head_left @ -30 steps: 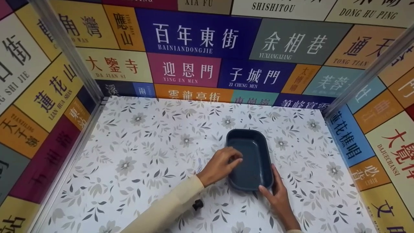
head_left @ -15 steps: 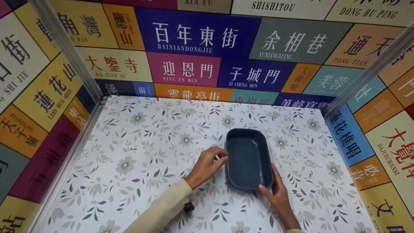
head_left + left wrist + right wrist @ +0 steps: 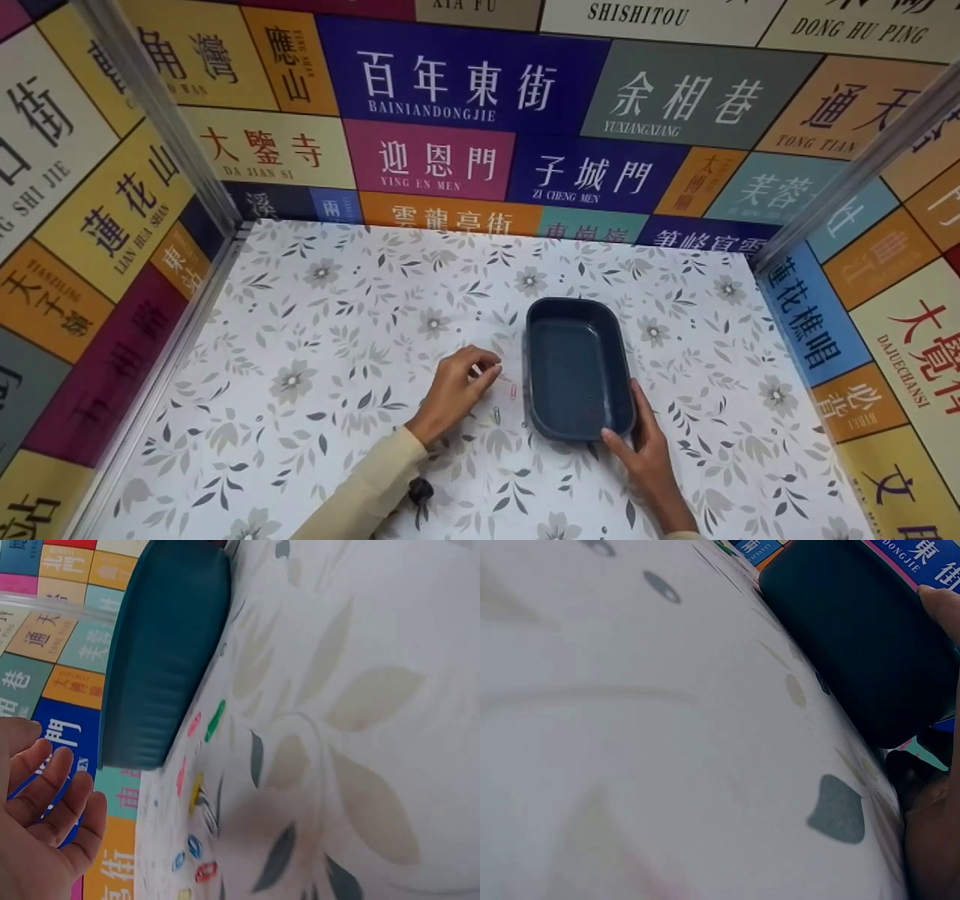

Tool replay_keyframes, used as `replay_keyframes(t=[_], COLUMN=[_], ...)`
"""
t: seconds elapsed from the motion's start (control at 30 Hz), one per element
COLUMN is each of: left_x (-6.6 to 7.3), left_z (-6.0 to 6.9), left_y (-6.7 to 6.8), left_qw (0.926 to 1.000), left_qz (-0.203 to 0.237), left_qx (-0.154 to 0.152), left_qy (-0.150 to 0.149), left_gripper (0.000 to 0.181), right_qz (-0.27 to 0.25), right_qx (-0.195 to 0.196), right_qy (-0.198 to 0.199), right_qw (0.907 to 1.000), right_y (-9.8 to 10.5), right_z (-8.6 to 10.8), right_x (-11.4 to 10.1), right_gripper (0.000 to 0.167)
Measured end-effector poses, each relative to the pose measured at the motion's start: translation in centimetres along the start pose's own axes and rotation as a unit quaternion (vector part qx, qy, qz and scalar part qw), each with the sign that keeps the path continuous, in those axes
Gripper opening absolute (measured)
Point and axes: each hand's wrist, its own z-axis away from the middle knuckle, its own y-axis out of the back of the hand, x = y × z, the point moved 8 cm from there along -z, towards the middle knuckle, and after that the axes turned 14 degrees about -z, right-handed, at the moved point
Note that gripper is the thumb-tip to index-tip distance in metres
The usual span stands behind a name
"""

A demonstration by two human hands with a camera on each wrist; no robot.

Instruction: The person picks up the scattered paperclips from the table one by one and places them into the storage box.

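Observation:
A dark blue rectangular dish (image 3: 577, 367) with rounded corners stands upright on the floral-patterned table. My right hand (image 3: 646, 454) holds its near right corner, thumb on the rim and fingers along the outer wall. The dish's side (image 3: 847, 637) fills the top of the right wrist view. Left of the dish, my left hand (image 3: 456, 386) hovers with loosely bent fingers and no visible object in them. Small coloured paper clips lie by it, including a red clip (image 3: 513, 391) and a green clip (image 3: 496, 414). In the left wrist view a yellow clip (image 3: 196, 791) and a blue clip (image 3: 195, 845) also show.
Panels with place names stand behind the table (image 3: 352, 300) and along both sides. Clear strips run up the corners. A small black object (image 3: 420, 492) sits by the left wrist. Tiny faint marks, too small to identify, show on the dish's floor.
My left hand has moved left from over the dish to above the table near the clips. Faint small marks have come into sight on the dish's floor. The right hand keeps its hold.

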Motion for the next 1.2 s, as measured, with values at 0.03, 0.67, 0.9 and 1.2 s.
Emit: replay_keyframes(t=[0.03, 0.67, 0.9, 1.2], left_x=[-0.2, -5.1, -6.0, -6.9], left_z=[0.1, 3.3, 4.0, 4.6], left_y=[0.1, 2.6, 2.7, 2.4], left_qw=[1.0000, 0.9913, 0.9880, 0.9803], left_qz=[-0.001, -0.008, -0.027, -0.096], left_qx=[0.004, 0.104, 0.123, 0.145], left_qy=[0.002, 0.081, 0.089, 0.094], left_gripper=[0.007, 0.007, 0.010, 0.012], right_qz=[-0.003, 0.011, 0.005, -0.003], right_qx=[0.001, -0.005, -0.005, -0.001], right_qy=[-0.001, -0.009, -0.023, -0.023], right_qw=[1.0000, 0.9999, 0.9997, 0.9997], right_y=[0.0, 0.0, 0.1, 0.2], right_z=[0.0, 0.1, 0.2, 0.3], right_x=[0.0, 0.1, 0.3, 0.2], right_gripper=[0.093, 0.092, 0.092, 0.093])
